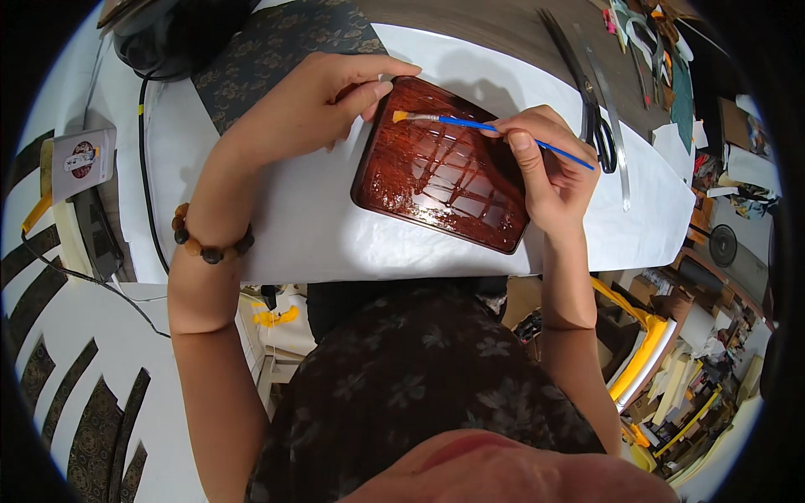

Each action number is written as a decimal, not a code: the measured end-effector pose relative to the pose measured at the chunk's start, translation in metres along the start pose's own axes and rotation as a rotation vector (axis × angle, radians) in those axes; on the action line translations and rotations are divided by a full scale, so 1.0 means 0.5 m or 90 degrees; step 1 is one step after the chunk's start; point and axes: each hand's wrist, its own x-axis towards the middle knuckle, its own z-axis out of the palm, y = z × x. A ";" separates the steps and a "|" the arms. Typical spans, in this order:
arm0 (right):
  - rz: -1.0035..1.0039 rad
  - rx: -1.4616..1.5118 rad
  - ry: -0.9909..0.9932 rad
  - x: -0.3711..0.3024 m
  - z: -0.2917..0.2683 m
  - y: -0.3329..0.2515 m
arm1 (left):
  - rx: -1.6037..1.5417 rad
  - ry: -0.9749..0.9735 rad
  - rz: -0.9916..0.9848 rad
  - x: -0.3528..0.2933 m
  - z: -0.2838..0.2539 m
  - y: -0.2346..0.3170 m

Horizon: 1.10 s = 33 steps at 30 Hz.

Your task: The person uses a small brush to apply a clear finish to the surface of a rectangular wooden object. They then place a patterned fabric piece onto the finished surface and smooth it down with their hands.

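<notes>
A dark reddish-brown rectangular tray point(436, 172) with a low rim lies tilted across the white covering of the table. Glossy wet strokes cross its inner face in a rough grid, and the left part has a wet sheen. My left hand point(340, 105) grips the tray at its far left corner, thumb and forefinger on the rim; its other fingers are partly hidden. Between the thumb and fingers of my right hand point(553, 168) is a thin blue paintbrush point(470, 125). Its yellowish bristles touch or hover just over the tray's far left part; I cannot tell which.
Black-handled scissors point(587, 92) and a metal ruler point(612, 126) lie right of the tray. Patterned dark fabric or paper point(277, 50) is at the far left, near a black rounded object point(172, 38). A black cable point(144, 168) runs down the table's left side.
</notes>
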 end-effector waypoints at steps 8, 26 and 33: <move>0.006 -0.052 0.042 -0.003 0.014 -0.004 | -0.054 -0.002 -0.008 -0.001 0.002 -0.002; -0.001 -0.123 0.055 -0.010 0.014 -0.016 | -0.044 -0.004 -0.002 0.000 0.001 -0.001; -0.020 -0.036 0.064 -0.009 0.014 -0.017 | -0.037 -0.002 -0.009 0.000 0.001 -0.003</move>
